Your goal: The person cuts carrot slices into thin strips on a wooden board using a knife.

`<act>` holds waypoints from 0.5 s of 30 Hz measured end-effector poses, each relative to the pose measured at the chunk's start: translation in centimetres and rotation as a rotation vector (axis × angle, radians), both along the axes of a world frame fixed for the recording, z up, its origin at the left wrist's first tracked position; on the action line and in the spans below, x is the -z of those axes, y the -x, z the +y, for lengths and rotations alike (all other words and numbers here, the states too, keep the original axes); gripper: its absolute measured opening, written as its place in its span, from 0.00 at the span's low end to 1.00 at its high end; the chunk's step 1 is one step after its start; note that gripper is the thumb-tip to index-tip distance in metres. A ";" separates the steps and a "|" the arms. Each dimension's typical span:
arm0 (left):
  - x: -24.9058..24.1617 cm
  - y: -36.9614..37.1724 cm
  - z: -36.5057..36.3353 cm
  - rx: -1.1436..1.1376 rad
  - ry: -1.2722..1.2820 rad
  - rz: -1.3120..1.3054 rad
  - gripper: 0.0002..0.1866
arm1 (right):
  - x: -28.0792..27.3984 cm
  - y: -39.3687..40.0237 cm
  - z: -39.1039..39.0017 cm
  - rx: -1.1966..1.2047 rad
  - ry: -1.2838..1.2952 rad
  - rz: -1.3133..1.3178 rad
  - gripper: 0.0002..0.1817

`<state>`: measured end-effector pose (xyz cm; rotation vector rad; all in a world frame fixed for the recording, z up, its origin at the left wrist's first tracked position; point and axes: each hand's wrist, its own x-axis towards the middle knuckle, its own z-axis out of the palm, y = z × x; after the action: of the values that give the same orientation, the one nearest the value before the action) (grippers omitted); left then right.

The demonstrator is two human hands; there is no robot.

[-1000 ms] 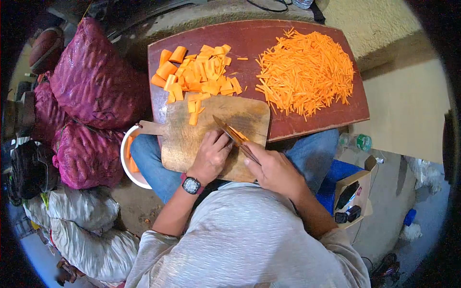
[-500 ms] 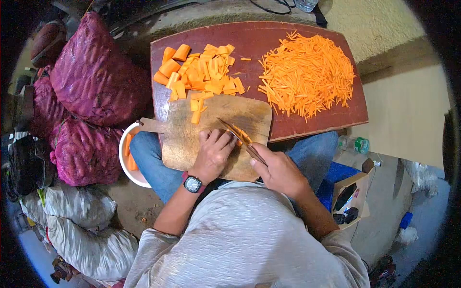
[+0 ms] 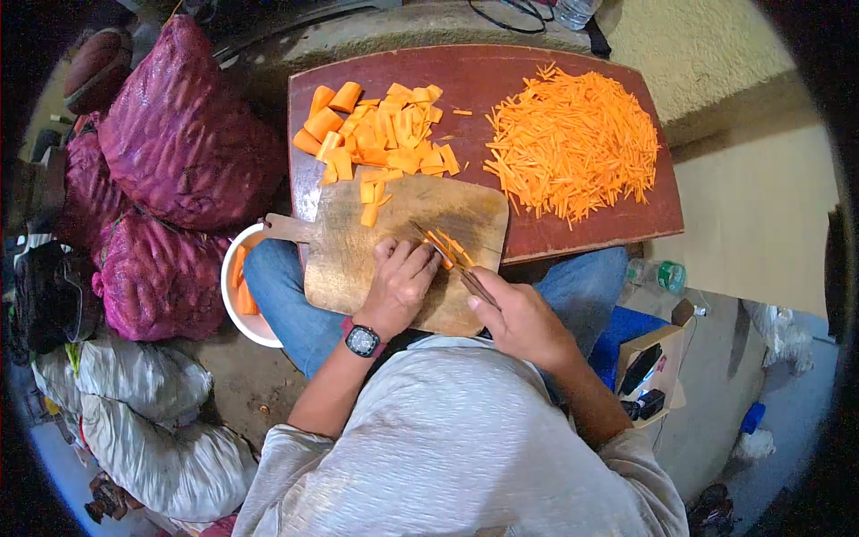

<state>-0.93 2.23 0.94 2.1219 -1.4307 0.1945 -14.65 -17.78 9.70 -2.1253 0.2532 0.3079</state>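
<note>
My right hand (image 3: pixel 523 324) grips a knife (image 3: pixel 472 279) by its handle, with the blade angled up and left over the wooden cutting board (image 3: pixel 344 255). My left hand (image 3: pixel 400 282), wearing a watch, has its fingers curled beside the blade, holding a carrot piece down on the board; most of that piece is hidden by the fingers and knife. Thin cut carrot strips (image 3: pixel 456 243) lie along the blade's right side. Several flat carrot slices (image 3: pixel 369 195) rest at the board's far edge, below a heap of carrot chunks (image 3: pixel 389 130).
A large pile of carrot sticks (image 3: pixel 577 143) covers the right of the red tabletop (image 3: pixel 474 67). At left are purple mesh sacks (image 3: pixel 183 134), white sacks (image 3: pixel 179 452) and a white tub (image 3: pixel 234 309) with carrots. On the right, an open box (image 3: pixel 658 371) and a plastic bottle (image 3: pixel 669 276).
The knife blade has shifted slightly, and carrot strips now lie spread to its right. Both hands stay in nearly the same place. The whole view has moved a little.
</note>
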 end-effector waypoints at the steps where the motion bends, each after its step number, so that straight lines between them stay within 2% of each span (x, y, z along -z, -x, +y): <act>1: 0.0 0.0 0.0 0.000 -0.001 0.000 0.18 | -0.4 0.1 0.0 0.000 -0.001 0.000 0.20; 3: 0.1 0.1 -0.1 -0.023 0.028 -0.026 0.18 | -1.5 0.3 -0.1 0.033 -0.108 -0.018 0.21; 6: 0.1 0.2 -0.2 -0.020 0.017 -0.033 0.18 | 0.2 -0.1 0.1 0.023 -0.035 -0.003 0.20; 10: -0.3 0.0 -0.3 -0.011 0.022 -0.039 0.18 | -0.3 -0.4 0.3 0.021 0.021 -0.024 0.20; 12: -0.4 0.0 -0.2 -0.007 0.001 -0.055 0.18 | -0.9 -0.3 0.1 0.035 -0.081 -0.037 0.20; 15: -0.1 0.0 0.0 -0.002 0.027 -0.079 0.18 | -0.9 0.0 0.2 0.045 -0.080 -0.049 0.21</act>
<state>-0.97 2.20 1.08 2.1156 -1.4627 0.3000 -14.66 -17.60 10.58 -2.0430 0.2556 0.2362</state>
